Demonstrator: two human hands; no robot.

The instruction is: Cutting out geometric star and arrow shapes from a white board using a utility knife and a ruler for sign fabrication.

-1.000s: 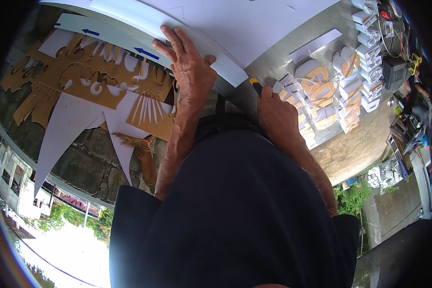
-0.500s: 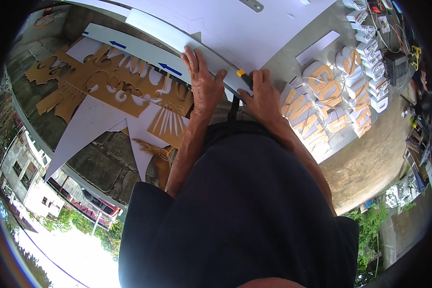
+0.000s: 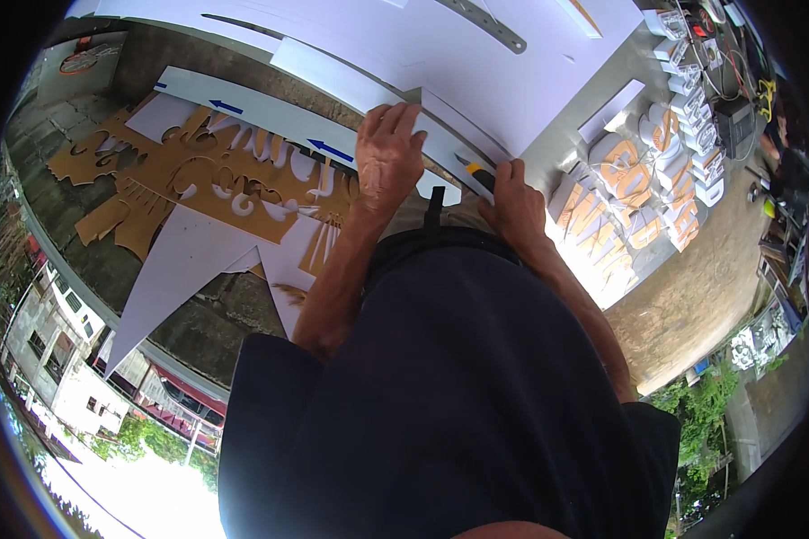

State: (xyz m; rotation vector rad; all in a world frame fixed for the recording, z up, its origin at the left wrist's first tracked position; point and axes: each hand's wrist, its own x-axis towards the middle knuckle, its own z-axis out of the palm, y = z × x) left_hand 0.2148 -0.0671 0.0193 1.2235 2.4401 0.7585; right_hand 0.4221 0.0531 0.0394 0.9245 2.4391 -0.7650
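A long white strip [image 3: 333,76] of sheet material lies along the near edge of a large white sheet. My left hand [image 3: 390,157] is on the strip, its fingers bent over it and the thumb to the right. In my right hand [image 3: 518,202] is a utility knife [image 3: 482,174] with a yellow and black body. Its blade sticks out up and to the left, over the strip's right part. My right fingers lie beside the strip's right end; the palm side is hidden.
The large white sheet [image 3: 530,90] carries a metal ruler [image 3: 476,20]. Leftward are a pale board [image 3: 270,128] with blue arrows and brown cut-out panels [image 3: 135,211]. White and orange cut letters [image 3: 620,175], a narrow white piece [image 3: 611,108] and cables stand at right.
My left fingers, stretched along the strip before, are now bent over it. The knife lies lower toward the left, its blade now showing. The whole view has shifted slightly.
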